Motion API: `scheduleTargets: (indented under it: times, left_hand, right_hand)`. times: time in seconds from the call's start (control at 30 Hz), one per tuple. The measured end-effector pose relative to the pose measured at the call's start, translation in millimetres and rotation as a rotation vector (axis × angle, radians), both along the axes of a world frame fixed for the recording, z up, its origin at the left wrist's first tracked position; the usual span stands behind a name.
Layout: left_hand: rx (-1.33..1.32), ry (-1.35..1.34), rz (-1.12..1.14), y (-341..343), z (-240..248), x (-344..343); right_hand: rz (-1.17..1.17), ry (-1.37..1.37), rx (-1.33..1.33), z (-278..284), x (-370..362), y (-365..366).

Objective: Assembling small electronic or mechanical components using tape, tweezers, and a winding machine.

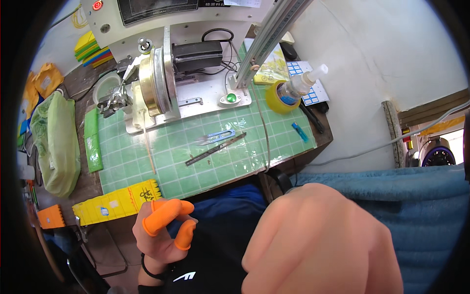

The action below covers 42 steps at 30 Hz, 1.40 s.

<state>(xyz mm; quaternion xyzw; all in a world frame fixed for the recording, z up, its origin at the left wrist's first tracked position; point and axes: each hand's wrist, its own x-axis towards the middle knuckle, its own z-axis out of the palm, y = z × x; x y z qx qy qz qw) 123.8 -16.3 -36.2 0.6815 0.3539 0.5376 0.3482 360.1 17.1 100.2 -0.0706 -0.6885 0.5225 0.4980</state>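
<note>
My left hand (159, 235) is in front of the table's near edge, with orange finger cots (166, 215) on its thumb and a finger. Those fingers are bent, with a gap between their tips and nothing visible in it. The yellow packing strip (115, 205) lies just beside this hand on the left. Large and close, the back of my right hand (320, 240) fills the lower right; its fingers are hidden. Blue thread snips (216, 137) and a dark, narrow metal strip (215, 148) rest on the green gridded mat (196, 174), beyond both hands.
A machine with a round metal drum (155, 81) and black motor (198, 56) stands at the back. A spray bottle (296, 88) sits inside a yellow tape roll (279, 100). Left are a green strip (92, 139) and a pale green bag (58, 142). A cable (264, 127) crosses the mat.
</note>
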Motion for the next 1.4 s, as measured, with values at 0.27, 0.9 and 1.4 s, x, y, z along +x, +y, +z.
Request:
scheduleTargets:
  times: [0.27,0.9,1.4]
  left_hand:
    - [0.011,0.078,0.220,23.9,12.4,-16.8]
    - [0.166,-0.027,0.283,86.1,9.7,-68.1]
    - [0.148,0.073,0.657,81.0,16.8,-112.1]
  right_hand:
    - [-0.003,0.011,0.086,-17.8,53.3,34.3]
    - [-0.844,-0.040,0.081,-56.9,129.5,71.1]
    - [-1.469,-0.146,0.346,-9.0,75.1,196.6]
